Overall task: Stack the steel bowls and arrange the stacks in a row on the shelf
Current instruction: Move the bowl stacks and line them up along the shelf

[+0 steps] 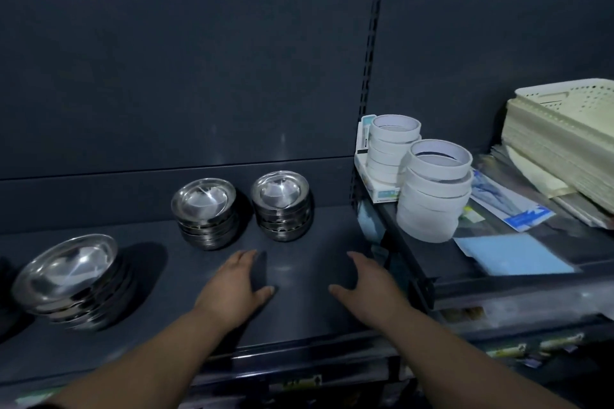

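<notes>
The dark shelf (pixel 159 302) fills the lower left of the frame. Three bowl stacks stand on it. The big stack (pixel 69 279) is at the left edge, well apart from the middle stack (pixel 204 212) and right stack (pixel 281 206), which stand side by side at centre. Below them the left hand (pixel 237 285) and right hand (pixel 368 285) are spread, fingers straight, holding nothing, perhaps resting on the shelf. Tape rolls (pixel 432 189) stand at right.

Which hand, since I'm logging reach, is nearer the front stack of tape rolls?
Right. The right hand is below-left of the front tape stack; the left hand lies farther left.
</notes>
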